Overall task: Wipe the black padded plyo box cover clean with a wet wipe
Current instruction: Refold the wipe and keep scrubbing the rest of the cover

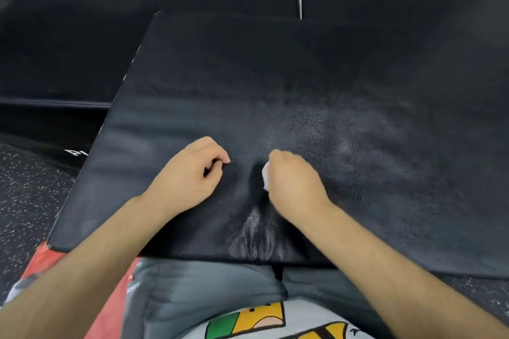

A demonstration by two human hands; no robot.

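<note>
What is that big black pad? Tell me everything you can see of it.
The black padded cover is a broad, flat, rectangular pad with a grained, leather-like skin and rounded edges. It lies level before the person, near edge at their lap. Pale dull smears mark its right half and near edge; the left looks darker, with a sheen. It wrinkles between the hands. The left hand rests on it, fingers curled; the right hand presses a white wet wipe to it.

Wipe (265, 177) and hands on cover (275, 85)
</note>
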